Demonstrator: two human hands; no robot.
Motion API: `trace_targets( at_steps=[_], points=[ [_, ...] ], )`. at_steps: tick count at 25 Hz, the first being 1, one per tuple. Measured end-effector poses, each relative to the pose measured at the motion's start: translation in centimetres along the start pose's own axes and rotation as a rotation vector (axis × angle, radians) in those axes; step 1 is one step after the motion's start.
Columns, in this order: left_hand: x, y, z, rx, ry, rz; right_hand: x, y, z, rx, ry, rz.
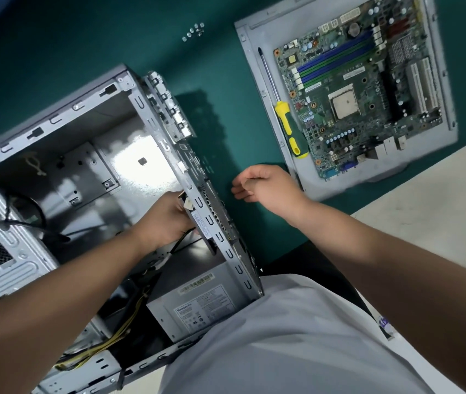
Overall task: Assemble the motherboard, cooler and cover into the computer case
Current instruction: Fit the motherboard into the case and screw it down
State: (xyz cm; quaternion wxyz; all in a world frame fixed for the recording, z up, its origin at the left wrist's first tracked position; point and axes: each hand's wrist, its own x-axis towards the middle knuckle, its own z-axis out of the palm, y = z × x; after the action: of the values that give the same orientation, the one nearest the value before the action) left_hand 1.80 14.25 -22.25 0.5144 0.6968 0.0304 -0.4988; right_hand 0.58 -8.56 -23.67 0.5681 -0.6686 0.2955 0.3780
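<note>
Case [64, 155] open on its side on green table [69, 38], inside bare of any board. Power supply [197, 305] seated in near corner of case, label up; yellow and black cables [106, 345] trailing from it along case floor. Left hand [166, 220] reaching inside case at right wall, fingers closed around a small black part with a white connector [188, 205] right against that wall; what exactly the part is, cannot tell. Right hand [265, 186] hovering outside case just beside same wall, over table, fingers loosely curled, thumb and forefinger slightly apart, holding nothing, touching nothing visible. Motherboard [359, 89] well apart from case, lying flat on grey cover panel [257, 46] at far right of table, socket side up, blue and green memory slots toward far edge. Screwdriver [285, 120] with yellow-green handle lying on same panel just beside left edge of motherboard, tip pointing away. Small cluster of screws [194, 31] loose on table between case and panel, toward far side. Cooler not seen in view. White shirt [297, 342] filling bottom of view, overlapping near corner of case.
</note>
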Motion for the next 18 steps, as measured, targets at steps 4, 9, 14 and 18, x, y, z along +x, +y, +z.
trace_targets(
  at_steps=[4, 9, 14, 18],
  points=[
    [0.0, -0.2, -0.2, -0.185, -0.018, -0.005, -0.1, -0.5, 0.4, -0.027, 0.031, 0.016],
    [-0.1, -0.2, 0.2, -0.295, 0.055, -0.022, 0.1, -2.2, 0.5, -0.172, -0.007, 0.046],
    [0.1, -1.1, 0.5, -0.230, 0.057, -0.039, 3.8, -8.9, -0.9, -0.343, 0.095, -0.205],
    [0.0, -0.8, 0.6, -0.237, 0.058, -0.030, 8.6, -15.2, -2.0, -0.474, 0.319, -0.410]
  ],
)
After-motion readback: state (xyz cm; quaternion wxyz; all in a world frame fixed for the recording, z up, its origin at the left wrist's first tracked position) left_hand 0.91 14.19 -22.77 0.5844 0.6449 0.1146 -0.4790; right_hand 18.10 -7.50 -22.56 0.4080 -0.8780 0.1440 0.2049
